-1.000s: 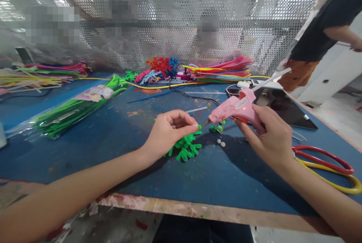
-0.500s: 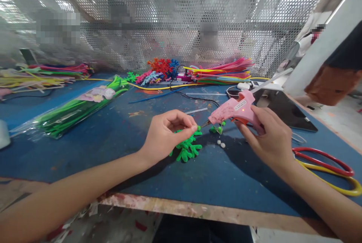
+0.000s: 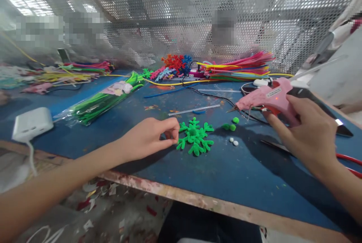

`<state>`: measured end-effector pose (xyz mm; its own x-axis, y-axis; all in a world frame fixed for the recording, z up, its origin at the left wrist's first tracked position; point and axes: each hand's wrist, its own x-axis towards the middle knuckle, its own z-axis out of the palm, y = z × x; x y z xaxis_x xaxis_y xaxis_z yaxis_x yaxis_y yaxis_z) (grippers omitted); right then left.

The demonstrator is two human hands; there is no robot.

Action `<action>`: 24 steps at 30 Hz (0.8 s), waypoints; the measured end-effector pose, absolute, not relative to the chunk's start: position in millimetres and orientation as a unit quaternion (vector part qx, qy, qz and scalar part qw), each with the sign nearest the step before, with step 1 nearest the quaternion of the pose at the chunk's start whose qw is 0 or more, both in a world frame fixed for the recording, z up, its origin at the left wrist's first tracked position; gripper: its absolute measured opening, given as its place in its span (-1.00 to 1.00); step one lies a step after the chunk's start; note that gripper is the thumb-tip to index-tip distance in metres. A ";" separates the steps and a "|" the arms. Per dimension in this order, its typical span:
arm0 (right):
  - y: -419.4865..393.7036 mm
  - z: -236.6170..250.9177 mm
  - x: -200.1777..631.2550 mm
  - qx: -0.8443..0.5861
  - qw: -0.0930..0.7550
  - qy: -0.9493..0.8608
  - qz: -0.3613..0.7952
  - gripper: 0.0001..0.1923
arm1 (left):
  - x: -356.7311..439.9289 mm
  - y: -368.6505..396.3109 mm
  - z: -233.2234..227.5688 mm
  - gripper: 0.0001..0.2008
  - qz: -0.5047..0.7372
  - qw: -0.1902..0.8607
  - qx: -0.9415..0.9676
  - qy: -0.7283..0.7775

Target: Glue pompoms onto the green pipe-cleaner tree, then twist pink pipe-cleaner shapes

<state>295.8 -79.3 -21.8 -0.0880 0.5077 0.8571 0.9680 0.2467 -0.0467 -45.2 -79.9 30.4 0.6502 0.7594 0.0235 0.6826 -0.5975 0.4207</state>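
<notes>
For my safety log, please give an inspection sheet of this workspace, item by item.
Surface: blue table, edge worn, paint chipped.
Job's things: green pipe-cleaner snowflake lying flat; pink glue gun.
Clutter: green pompoms, white beads, bag of green pipe cleaners, coloured pipe-cleaner piles.
Hands: left hand pinched beside snowflake; right hand grips glue gun.
Cables: black cord; white adapter.
Surroundings: perforated metal screen, people behind.

left hand (image 3: 149,137): fingers pinched, low | right hand (image 3: 308,129): curled, raised
</notes>
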 end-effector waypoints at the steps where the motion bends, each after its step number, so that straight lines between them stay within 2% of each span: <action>1: -78.9 -22.5 296.1 -0.542 0.400 -0.681 -0.289 -0.60 | -46.7 -78.7 28.8 -0.93 0.089 0.187 0.891 0.404; 12: -77.5 -24.5 297.4 -0.550 0.390 -0.683 -0.280 -0.58 | -48.1 -75.9 15.9 -0.96 0.009 0.142 0.915 0.379; 19: -76.9 -25.2 297.6 -0.550 0.395 -0.684 -0.271 -0.56 | -45.9 -76.9 11.1 -0.94 0.020 0.072 0.934 0.350; 24: -77.3 -20.4 297.5 -0.562 0.398 -0.683 -0.243 -0.57 | -47.1 -76.4 13.4 -0.94 0.032 0.086 0.925 0.368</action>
<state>297.5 -77.3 -20.4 -0.0503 0.5734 0.8177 0.9615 0.2493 -0.1157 -47.1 -76.4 13.4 0.7275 0.6861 -0.0048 0.6751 -0.7146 0.1835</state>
